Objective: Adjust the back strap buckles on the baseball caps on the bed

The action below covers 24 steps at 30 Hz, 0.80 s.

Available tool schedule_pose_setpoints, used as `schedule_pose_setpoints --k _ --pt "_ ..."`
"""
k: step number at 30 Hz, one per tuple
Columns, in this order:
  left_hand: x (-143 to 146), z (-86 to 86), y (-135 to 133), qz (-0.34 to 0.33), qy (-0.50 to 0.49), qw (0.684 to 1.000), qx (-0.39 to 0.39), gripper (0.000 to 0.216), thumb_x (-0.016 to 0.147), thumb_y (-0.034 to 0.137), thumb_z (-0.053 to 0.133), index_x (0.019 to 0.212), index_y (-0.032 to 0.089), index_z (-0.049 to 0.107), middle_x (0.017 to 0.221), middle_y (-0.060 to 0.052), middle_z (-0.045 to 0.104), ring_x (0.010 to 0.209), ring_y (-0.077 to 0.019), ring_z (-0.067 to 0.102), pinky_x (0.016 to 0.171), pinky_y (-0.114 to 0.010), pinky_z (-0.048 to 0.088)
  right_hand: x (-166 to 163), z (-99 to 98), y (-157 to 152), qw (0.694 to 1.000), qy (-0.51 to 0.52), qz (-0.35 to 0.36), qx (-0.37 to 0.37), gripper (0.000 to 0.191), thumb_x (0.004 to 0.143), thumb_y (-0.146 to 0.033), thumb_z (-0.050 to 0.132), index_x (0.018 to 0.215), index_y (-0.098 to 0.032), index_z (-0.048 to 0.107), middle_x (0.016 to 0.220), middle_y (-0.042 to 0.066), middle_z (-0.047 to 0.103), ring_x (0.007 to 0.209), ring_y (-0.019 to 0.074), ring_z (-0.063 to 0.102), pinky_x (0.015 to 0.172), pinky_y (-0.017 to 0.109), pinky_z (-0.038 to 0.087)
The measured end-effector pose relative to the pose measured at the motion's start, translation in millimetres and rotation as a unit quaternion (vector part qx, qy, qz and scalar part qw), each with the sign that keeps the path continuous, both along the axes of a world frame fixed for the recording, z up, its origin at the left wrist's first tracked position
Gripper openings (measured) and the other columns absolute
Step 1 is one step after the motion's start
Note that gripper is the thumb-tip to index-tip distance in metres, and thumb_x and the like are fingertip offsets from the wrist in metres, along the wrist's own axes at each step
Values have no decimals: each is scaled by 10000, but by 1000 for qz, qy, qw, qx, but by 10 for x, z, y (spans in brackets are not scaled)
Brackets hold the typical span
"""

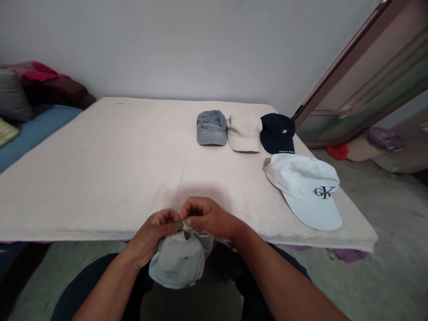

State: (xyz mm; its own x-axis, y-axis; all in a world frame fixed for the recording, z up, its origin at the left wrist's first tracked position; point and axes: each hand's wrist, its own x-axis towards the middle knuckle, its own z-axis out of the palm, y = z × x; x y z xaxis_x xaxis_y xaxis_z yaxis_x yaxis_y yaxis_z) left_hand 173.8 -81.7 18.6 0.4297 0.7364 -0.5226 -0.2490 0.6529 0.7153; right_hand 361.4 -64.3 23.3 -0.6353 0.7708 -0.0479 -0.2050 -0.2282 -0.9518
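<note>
A pale grey baseball cap (182,261) hangs over my lap, just in front of the table's near edge. My left hand (158,232) pinches the cap's back strap near its brownish buckle (178,226). On the other side of the buckle, my right hand (207,218) pinches the strap end, its fingertips close to those of the left. The fingers partly hide the strap, so I cannot tell whether it is fastened.
On the cream-covered table (100,178) stand a grey cap (211,128), a beige cap (244,133) and a navy cap (277,133) in a row. Nearer on the right lies a white cap (304,187) with black letters. A grey wall (187,49) rises behind; a cushion (13,96) is far left.
</note>
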Motion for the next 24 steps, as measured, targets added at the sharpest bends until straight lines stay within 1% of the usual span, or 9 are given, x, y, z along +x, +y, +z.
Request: schedule_pose_setpoints --k 5,9,13,15,20,24 --pt "2 35 5 14 20 1000 10 180 674 192 744 716 158 572 620 28 590 520 -64 507 492 -169 384 -52 -42 1 997 -56 -53 3 96 737 -183 611 823 -162 574 639 -37 505 550 66 416 507 187 339" --pt "-9 36 21 9 43 998 34 182 669 203 751 704 162 577 625 36 578 533 -60 495 487 -161 367 -75 -53 12 996 -73 -59 2 103 724 -186 613 812 -163 564 612 -44 497 526 65 409 492 188 335" --pt "-6 29 19 5 52 998 43 169 695 227 733 706 171 574 608 45 570 514 -58 477 481 -165 355 -55 -33 17 997 -69 -43 -2 111 730 -179 601 833 -158 565 617 -42 506 520 64 420 500 192 351" --pt "-15 21 12 -3 57 997 46 161 700 235 729 717 171 583 617 43 572 523 -61 481 487 -169 356 -53 -25 15 996 -79 -45 9 110 731 -172 594 838 -157 569 638 -38 514 536 64 432 517 194 364" --pt "-70 -5 4 -6 60 997 52 148 691 220 736 774 169 626 690 27 604 587 -75 520 545 -184 383 -81 -28 6 981 -153 -92 79 70 724 -156 581 794 -155 584 723 -6 560 649 95 491 574 210 386" --pt "-69 -8 12 -1 71 997 35 159 677 228 746 777 168 637 685 22 617 581 -82 529 548 -195 384 -98 -29 -5 981 -158 -90 73 74 733 -143 559 803 -157 581 706 -11 549 629 91 485 557 205 384"
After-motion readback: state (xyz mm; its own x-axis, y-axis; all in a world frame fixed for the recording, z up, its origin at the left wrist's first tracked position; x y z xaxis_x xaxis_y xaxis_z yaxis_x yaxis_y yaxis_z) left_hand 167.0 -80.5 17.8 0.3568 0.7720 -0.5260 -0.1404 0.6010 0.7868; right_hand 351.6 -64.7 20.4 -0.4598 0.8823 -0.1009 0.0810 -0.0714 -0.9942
